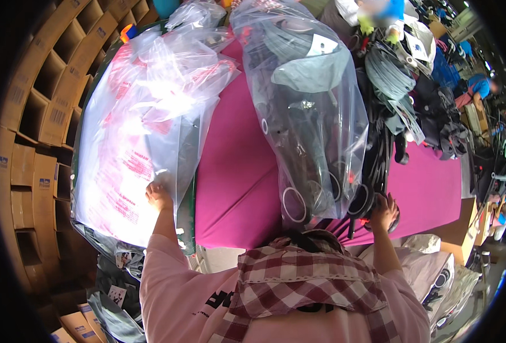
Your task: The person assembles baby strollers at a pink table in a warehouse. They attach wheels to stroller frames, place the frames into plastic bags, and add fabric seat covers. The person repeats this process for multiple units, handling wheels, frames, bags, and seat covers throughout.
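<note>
My left hand (160,195) is at the left, its fingers closed on the film of a clear plastic bag (136,166) with red print, on top of a stack of such bags. At the right, my right hand (384,214) grips the wheel end of a folded stroller (382,143) with a dark frame and grey-green fabric; part of the wheel is hidden behind the fingers. Between my hands lies another folded stroller (310,74), its grey-green canopy and pale-rimmed wheels showing through the clear bag (353,114) around it.
A magenta cloth (236,154) covers the table. Open cardboard boxes (47,74) are stacked along the left. More strollers (436,108) lie at the far right. Bagged goods (436,268) and a carton (457,231) stand low at the right. People (481,88) are in the background.
</note>
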A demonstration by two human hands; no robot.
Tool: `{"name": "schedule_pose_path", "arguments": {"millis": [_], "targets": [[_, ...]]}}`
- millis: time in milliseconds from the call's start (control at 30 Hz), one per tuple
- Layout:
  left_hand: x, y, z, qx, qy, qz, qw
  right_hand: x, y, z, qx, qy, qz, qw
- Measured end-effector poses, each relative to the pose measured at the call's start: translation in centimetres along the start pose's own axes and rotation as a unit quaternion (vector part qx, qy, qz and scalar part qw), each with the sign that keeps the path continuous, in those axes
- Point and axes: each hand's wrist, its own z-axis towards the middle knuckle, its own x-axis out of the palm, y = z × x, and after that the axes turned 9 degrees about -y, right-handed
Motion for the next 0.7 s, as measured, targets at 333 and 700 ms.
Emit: {"name": "schedule_pose_path", "arguments": {"millis": [333, 700], "targets": [[-5.8, -10.0, -15.8, 0.085, 0.178, 0.073, 0.978, 2.7, -5.1, 6.5, -0.01, -0.147, 0.264, 0.953], [-11.5, -4.8, -39.4, 0.034, 0.338, 0.033, 0.94, -4.3, 11.3, 6.6, -0.32, -0.009, 0.497, 0.807]]}}
